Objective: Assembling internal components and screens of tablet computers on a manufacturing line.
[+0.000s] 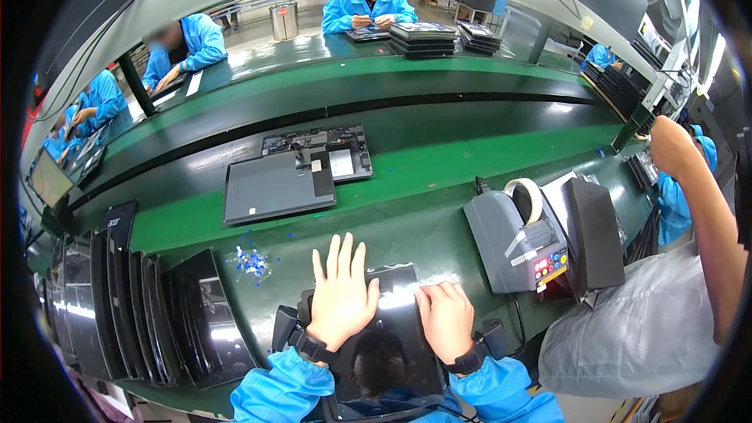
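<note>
A glossy black screen panel (392, 341) lies on the green bench in front of me, its long side pointing away from me. My left hand (342, 298) is stretched out with fingers spread, over the panel's left edge. My right hand (446, 317) has bent fingers drawn together at the panel's right edge, near its far corner; their tips are partly hidden. Left of my left hand, small blue and white scraps (252, 264) lie in a heap. Both my wrists wear black straps with small dark devices.
Several dark panels (145, 313) stand in a row at left. Beyond my hands lie a grey cover (274, 188) and an opened laptop chassis (352, 149). A grey tape dispenser (509, 243) and a black box (593, 235) stand at right. Another person's bare arm (705, 204) reaches in there.
</note>
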{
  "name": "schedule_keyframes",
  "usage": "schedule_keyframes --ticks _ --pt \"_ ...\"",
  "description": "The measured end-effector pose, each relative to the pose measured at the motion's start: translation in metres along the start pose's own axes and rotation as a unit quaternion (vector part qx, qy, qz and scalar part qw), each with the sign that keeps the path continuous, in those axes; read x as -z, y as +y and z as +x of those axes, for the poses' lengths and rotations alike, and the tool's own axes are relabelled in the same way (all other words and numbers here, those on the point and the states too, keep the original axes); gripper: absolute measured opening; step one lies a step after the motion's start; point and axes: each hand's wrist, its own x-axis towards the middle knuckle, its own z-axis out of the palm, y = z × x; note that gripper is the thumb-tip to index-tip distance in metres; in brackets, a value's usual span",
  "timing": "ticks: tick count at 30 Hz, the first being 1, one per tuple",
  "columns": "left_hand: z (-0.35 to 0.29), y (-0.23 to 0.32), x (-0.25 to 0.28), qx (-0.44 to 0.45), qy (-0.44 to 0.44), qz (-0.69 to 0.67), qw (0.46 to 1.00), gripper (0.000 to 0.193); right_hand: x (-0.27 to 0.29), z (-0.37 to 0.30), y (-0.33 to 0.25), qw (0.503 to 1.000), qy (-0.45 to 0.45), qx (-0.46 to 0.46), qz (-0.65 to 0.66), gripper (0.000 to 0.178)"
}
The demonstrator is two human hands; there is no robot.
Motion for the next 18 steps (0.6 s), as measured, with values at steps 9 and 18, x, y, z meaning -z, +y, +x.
schedule_keyframes --ticks 9,18 --pt "-0.004 -0.002 -0.008 -0.009 0.018 0.017 1.0 0.057 -0.026 0.005 0.021 0.92 -0.182 -0.181 0.297 0.043" --pt "-0.125 -0.004 0.108 0.274 -0.016 -0.509 0.816 0.052 0.005 0.006 0.029 0.738 -0.025 -0.331 0.588 0.036"
